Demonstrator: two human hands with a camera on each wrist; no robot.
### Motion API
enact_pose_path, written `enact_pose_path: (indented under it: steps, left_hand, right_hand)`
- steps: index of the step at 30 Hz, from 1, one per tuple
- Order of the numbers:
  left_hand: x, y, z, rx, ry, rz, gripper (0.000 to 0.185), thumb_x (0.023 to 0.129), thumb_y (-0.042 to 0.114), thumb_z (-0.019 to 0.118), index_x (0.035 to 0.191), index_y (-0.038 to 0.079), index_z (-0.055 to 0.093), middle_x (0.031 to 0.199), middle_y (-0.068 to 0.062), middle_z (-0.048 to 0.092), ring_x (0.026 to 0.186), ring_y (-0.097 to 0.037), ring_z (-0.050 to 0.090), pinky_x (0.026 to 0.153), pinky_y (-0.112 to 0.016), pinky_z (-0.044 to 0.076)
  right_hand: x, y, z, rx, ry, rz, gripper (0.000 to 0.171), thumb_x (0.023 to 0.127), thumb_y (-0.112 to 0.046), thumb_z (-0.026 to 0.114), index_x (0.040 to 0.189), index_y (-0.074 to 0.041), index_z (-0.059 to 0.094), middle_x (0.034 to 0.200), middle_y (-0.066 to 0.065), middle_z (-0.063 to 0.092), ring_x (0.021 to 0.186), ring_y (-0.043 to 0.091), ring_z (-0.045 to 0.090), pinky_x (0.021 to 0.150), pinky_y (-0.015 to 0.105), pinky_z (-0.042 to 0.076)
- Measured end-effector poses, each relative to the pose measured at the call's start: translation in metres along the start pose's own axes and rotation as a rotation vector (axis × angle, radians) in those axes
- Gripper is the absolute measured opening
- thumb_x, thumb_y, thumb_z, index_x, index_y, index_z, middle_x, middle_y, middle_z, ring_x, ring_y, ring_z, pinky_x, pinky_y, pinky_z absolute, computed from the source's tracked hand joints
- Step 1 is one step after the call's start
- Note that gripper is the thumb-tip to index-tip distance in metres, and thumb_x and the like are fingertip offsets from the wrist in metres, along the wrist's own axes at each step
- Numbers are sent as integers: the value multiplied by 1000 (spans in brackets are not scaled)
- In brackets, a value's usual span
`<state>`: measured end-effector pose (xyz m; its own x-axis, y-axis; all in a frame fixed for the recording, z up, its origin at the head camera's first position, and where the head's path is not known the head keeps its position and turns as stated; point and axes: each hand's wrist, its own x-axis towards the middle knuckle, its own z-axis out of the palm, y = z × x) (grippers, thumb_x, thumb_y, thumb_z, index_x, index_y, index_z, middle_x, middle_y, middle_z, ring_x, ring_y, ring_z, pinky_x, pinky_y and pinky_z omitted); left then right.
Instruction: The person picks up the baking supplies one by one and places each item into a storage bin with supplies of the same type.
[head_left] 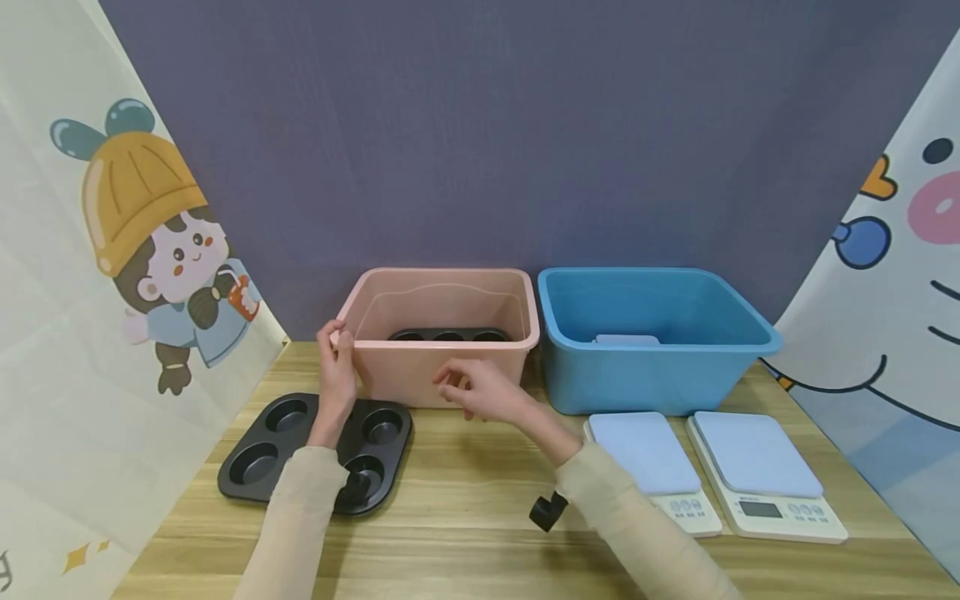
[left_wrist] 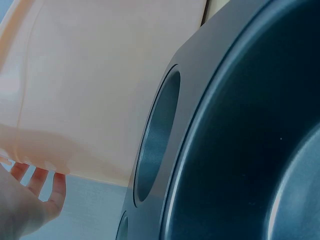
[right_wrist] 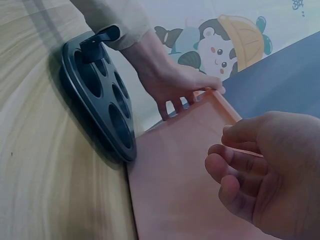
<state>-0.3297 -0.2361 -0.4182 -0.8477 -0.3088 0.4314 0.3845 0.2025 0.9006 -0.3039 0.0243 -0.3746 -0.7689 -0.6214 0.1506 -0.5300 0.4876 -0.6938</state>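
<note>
At its front left corner, the pink plastic bin (head_left: 397,375) is gripped by my left hand (head_left: 336,371), thumb at the rim and fingers against the outer side, as the right wrist view shows. In front of the bin's front wall hovers my right hand (head_left: 483,390), its fingers loosely curled around nothing. Inside the bin lies a dark muffin tin (head_left: 450,334), mostly hidden by the front wall. Another dark muffin tin (head_left: 384,408) rests on the table beneath my left forearm, near the bin's front left side.
To the right of the pink bin stands a blue bin (head_left: 637,379) with a pale flat object (head_left: 627,340) partly visible inside. Before it, two white kitchen scales (head_left: 643,454) (head_left: 761,458) lie side by side on the wooden table (head_left: 450,525). A dark partition (head_left: 525,142) rises behind the bins.
</note>
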Motion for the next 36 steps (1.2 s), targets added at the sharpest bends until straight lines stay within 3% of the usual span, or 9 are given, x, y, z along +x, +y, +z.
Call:
enact_pose_path:
  steps: [6, 10, 13, 16, 20, 23, 29, 36]
  left_hand:
    - [1, -2, -1, 21, -3, -21, 42, 108, 29, 37, 143, 6, 29, 152, -20, 30, 140, -32, 32, 118, -52, 22]
    - [-6, 15, -2, 13, -18, -36, 41, 108, 23, 36, 142, 2, 29, 152, -24, 29, 139, -37, 31, 117, -56, 21]
    - [-10, 27, -2, 19, -29, -36, 41, 108, 21, 35, 142, -1, 28, 151, -27, 28, 138, -39, 32, 116, -56, 22]
    - [-11, 29, -2, 25, -34, -34, 41, 108, 20, 37, 142, -1, 29, 151, -26, 29, 138, -36, 32, 117, -54, 22]
    - [-11, 30, -1, 12, -34, -31, 41, 108, 20, 37, 142, -1, 29, 150, -26, 28, 138, -37, 32, 117, -53, 21]
    - [-10, 28, -1, 13, -31, -30, 41, 108, 21, 37, 142, 0, 28, 150, -26, 29, 138, -37, 32, 117, -53, 22]
    - [-10, 27, -1, 14, -33, -35, 41, 108, 22, 37, 142, 0, 28, 151, -26, 29, 138, -37, 32, 117, -54, 22]
    - [-8, 23, 0, 16, -34, -41, 41, 108, 22, 36, 142, 1, 28, 151, -26, 29, 138, -37, 33, 117, -54, 22]
  right_hand:
    - [1, 4, 11, 1, -24, 12, 26, 100, -21, 59, 121, -8, 65, 94, 8, 68, 55, 20, 64, 41, 26, 46]
    - [3, 8, 19, 16, -30, 5, 26, 100, -21, 59, 122, -7, 65, 95, 9, 68, 52, 17, 62, 41, 25, 46]
    - [4, 12, 26, 28, -28, 10, 26, 100, -22, 59, 122, -8, 65, 93, 7, 68, 53, 20, 62, 40, 24, 46]
    - [5, 15, 31, 48, -26, 10, 26, 100, -21, 59, 121, -7, 64, 96, 12, 69, 55, 27, 64, 40, 24, 45]
    - [7, 18, 39, 55, -25, -12, 25, 99, -18, 60, 120, -4, 64, 96, 15, 70, 59, 34, 65, 42, 24, 45]
    - [9, 21, 46, 37, -26, -10, 26, 99, -18, 61, 120, -4, 64, 93, 8, 69, 58, 31, 65, 45, 24, 46]
    - [12, 26, 59, 46, -31, 43, 27, 98, -17, 62, 123, -6, 63, 98, 2, 67, 50, 21, 62, 40, 25, 45]
    - [15, 32, 69, 75, -26, 93, 32, 97, -22, 64, 127, -9, 60, 103, 1, 64, 53, 27, 63, 37, 29, 47]
